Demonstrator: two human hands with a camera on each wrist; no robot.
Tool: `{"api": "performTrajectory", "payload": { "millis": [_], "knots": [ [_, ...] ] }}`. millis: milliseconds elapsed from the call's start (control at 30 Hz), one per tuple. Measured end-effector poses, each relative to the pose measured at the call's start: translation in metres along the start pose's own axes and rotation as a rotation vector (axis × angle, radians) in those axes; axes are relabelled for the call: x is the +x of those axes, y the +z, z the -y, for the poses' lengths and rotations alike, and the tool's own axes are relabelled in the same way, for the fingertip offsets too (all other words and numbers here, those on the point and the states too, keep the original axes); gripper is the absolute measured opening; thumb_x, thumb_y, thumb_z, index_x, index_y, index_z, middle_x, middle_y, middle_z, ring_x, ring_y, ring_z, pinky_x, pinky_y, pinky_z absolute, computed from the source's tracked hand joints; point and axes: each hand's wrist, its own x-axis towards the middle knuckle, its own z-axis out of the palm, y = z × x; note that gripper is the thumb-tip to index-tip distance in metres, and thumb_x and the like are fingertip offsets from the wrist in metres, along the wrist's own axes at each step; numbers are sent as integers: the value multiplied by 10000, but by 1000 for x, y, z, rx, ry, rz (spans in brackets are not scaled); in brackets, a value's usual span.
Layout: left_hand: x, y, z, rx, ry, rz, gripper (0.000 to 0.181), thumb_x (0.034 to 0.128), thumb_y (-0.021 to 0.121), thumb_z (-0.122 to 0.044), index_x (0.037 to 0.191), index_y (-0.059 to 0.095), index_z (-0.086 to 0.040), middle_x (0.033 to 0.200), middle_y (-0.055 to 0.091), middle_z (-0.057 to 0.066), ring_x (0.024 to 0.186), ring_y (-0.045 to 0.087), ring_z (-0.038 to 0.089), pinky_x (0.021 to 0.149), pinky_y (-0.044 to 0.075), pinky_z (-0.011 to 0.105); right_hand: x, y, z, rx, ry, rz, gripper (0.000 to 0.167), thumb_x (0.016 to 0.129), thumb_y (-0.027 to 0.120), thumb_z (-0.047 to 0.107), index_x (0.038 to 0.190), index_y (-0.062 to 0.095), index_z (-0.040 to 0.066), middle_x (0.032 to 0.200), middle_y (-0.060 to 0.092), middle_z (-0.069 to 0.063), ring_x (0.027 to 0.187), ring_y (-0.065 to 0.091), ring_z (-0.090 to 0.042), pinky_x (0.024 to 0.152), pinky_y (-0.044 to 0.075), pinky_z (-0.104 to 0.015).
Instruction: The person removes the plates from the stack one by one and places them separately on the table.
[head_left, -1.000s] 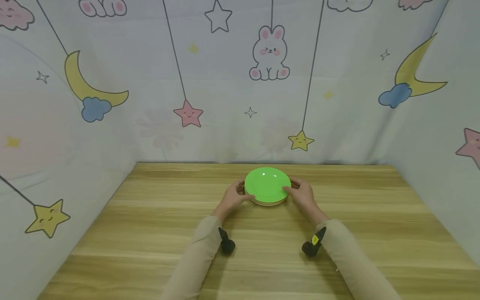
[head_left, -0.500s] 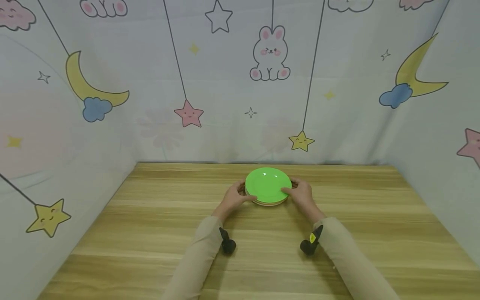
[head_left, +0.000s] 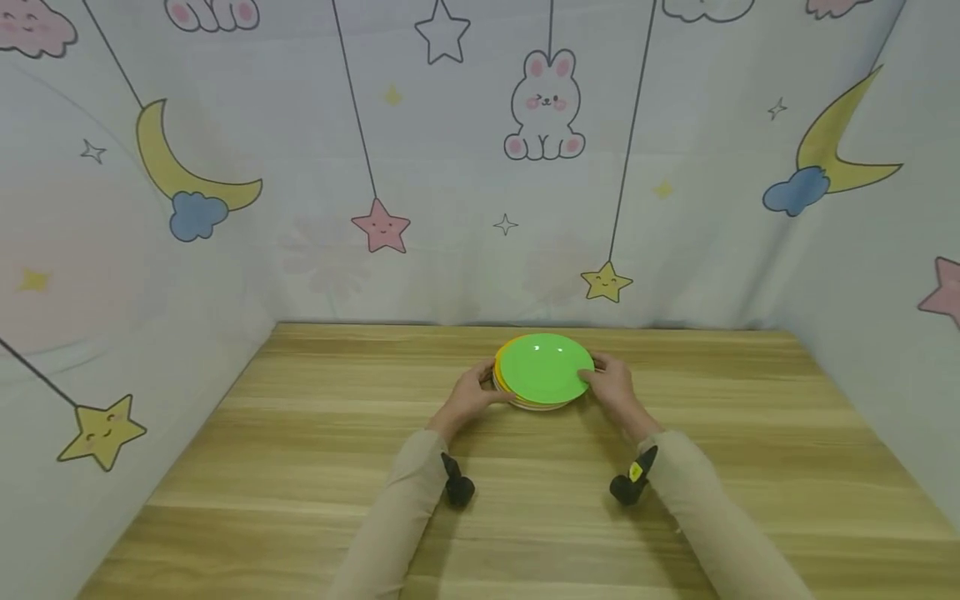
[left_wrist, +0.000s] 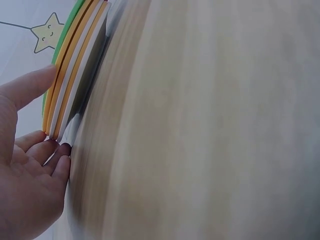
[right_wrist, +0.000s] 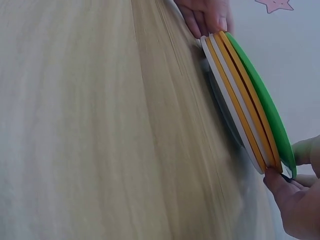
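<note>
A green plate (head_left: 546, 368) lies on top of a stack of several orange and white plates (right_wrist: 243, 102), shifted to the right so that an orange rim shows at the left. The left hand (head_left: 467, 398) holds the stack's left side, thumb at the rim and fingertips at the lower edge in the left wrist view. My right hand (head_left: 611, 390) pinches the green plate's right edge, thumb on top; in the right wrist view a finger also touches the edges of the plates below.
The wood-grain table (head_left: 540, 533) stretches around the stack. Behind it and at both sides hangs a pale curtain (head_left: 450, 167) printed with stars, moons and a rabbit. Each sleeved wrist bears a black device.
The green plate has slid right with the right hand, uncovering an orange rim at the stack's left. The left hand has stayed at the stack's left side.
</note>
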Motion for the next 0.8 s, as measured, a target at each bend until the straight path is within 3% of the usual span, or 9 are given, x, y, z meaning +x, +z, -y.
{"api": "performTrajectory", "payload": {
  "millis": [367, 633, 800],
  "knots": [
    [-1, -1, -1, -15, -8, 20, 780, 776, 718, -142, 1397, 277, 24, 1423, 330, 175, 1281, 360, 280, 1066, 302, 367, 1, -14, 0, 30, 15, 36, 470, 922, 457, 45, 1337, 317, -126, 1311, 405, -309, 1183, 449, -371, 935, 451, -359],
    [-2, -1, 0, -4, -3, 22, 775, 778, 716, -147, 1398, 280, 16, 1424, 333, 163, 1273, 370, 277, 1064, 305, 370, -2, -26, -2, 60, 39, 65, 487, 931, 465, 76, 1358, 306, -94, 1296, 422, -293, 1146, 474, -342, 822, 503, -226],
    [-2, 0, 0, -8, -16, 15, 782, 773, 721, -149, 1402, 280, 5, 1426, 334, 154, 1277, 366, 275, 1069, 294, 374, -5, -34, -3, 95, 30, 92, 480, 933, 459, 69, 1361, 308, -87, 1301, 423, -295, 1091, 519, -279, 822, 508, -247]
  ]
}}
